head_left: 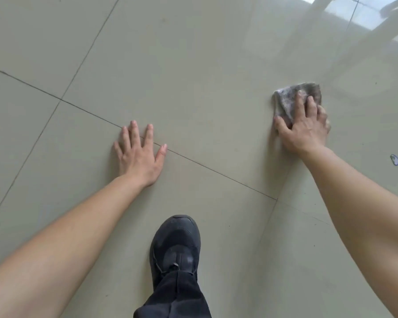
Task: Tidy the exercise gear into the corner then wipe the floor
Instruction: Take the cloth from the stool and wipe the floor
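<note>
Wipe stage underway, no gear in view: R hand (305, 130) presses grey rag (286, 101) on tiled floor (193, 65), fingers spread flat; L hand (138, 156) braced open; most tiles prob. left.

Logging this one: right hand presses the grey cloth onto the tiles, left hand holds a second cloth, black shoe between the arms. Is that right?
Not quite. The left hand holds no cloth: it lies flat, fingers spread, on the bare floor. The rest stands: the right hand presses the grey cloth onto the tiles, with the black shoe between the arms. The head view shows it.
</note>
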The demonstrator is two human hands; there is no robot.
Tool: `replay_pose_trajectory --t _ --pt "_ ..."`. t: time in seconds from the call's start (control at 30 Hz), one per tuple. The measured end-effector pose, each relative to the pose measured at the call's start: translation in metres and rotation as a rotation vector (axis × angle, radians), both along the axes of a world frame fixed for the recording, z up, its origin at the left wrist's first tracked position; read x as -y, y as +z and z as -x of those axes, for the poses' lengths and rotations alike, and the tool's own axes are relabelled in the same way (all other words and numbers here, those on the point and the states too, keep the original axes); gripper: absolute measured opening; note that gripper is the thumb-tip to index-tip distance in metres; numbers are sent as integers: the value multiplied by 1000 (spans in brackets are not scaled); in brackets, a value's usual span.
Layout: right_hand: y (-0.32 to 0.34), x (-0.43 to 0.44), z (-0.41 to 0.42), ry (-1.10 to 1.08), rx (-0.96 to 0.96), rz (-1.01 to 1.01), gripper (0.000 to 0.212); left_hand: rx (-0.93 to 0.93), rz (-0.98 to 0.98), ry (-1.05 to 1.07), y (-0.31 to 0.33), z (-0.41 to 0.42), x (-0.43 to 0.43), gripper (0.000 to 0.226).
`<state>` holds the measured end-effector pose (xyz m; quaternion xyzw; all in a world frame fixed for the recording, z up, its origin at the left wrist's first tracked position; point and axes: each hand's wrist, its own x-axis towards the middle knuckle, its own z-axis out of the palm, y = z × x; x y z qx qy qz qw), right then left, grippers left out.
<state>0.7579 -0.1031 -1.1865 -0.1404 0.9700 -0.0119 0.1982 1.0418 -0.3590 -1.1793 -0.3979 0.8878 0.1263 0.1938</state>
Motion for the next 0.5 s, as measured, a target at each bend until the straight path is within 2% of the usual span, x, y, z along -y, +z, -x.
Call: replay_pose_trajectory --t 0.07,0.13,0.3,0.37,0.43,0.5 --pt "-2 32 -23 -33 -36 12 81 -13 26 -18 1 -15 8 71" --pt "-5 59 -63 92 -35 63 73 -39 50 -15 2 -24 21 69" --pt "-10 94 -159 776 31 152 55 -124 117 228 -3 -25 47 67" --pt "-7 101 -144 1022 79 201 50 -132 113 347 -7 -20 47 69" --pt "-6 108 -101 1142 56 199 49 -116 84 406 -12 -17 44 68" --pt "-7 114 -42 982 -15 145 53 -108 66 412 -15 -17 43 66"
